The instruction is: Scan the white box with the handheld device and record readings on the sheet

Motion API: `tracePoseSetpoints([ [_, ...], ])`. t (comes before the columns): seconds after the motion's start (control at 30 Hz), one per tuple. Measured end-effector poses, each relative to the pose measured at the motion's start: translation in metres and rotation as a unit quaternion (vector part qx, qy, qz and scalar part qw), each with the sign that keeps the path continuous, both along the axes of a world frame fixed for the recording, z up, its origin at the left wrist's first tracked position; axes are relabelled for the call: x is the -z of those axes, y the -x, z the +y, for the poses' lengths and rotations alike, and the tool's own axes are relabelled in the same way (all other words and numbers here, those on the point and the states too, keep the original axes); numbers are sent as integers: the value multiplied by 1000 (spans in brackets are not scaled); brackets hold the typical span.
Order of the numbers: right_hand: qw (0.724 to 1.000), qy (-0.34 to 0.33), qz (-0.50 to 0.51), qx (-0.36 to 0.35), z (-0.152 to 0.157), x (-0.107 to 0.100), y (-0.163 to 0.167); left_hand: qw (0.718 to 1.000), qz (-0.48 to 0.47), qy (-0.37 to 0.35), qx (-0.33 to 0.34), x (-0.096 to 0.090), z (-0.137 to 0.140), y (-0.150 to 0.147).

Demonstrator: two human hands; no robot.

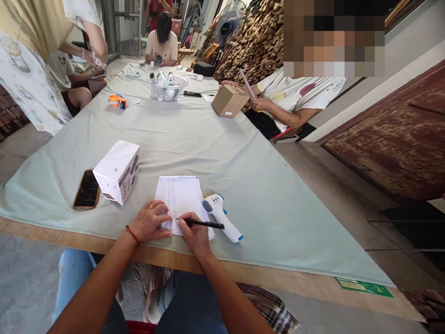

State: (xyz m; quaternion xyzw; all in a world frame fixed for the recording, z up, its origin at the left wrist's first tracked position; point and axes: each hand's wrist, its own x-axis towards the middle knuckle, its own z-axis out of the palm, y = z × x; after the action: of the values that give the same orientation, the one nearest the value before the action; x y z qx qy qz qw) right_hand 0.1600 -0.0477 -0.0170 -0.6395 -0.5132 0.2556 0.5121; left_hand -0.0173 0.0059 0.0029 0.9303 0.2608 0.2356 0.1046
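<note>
A black pen (206,224) is held in my right hand (196,236), its tip down on a sheet of paper (187,195). Handwritten lines fill the sheet's left side, and it seems to lie on more paper. My left hand (149,220) rests flat on the paper's left edge, fingers spread and holding nothing. Just right of the paper lies a white and blue infrared thermometer (222,217). To the left stand a white box (116,171) with dark print and, partly behind it, a smartphone (86,190).
Farther along the cloth-covered table (174,139) are an orange tape dispenser (117,101), a clear basin (168,90) of bottles and a black case (204,69). A person at the right edge has a cardboard box (229,100) before them. Other people are at the left and far end.
</note>
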Motion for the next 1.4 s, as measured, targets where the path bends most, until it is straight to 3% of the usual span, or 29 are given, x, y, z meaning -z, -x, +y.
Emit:
tracePoseSetpoints([
  [0.93, 1000, 11, -1, 21, -2, -1, -1, 1000, -14, -9, 1, 1, 0, 0],
  [1.1, 997, -62, 8, 41, -3, -3, 0, 1000, -14, -3, -1, 2, 1, 1],
  [1.2, 991, -119, -61, 23, 1, -2, -9, 1000, -25, -19, -3, 0, 1, 1],
  [1.3, 965, -147, -214, -39, 11, -2, -28, 995, -69, -75, -17, -3, -3, 1],
  [1.4, 910, -119, -392, -60, 25, -8, -49, 962, -148, -188, -135, -2, -7, 5],
])
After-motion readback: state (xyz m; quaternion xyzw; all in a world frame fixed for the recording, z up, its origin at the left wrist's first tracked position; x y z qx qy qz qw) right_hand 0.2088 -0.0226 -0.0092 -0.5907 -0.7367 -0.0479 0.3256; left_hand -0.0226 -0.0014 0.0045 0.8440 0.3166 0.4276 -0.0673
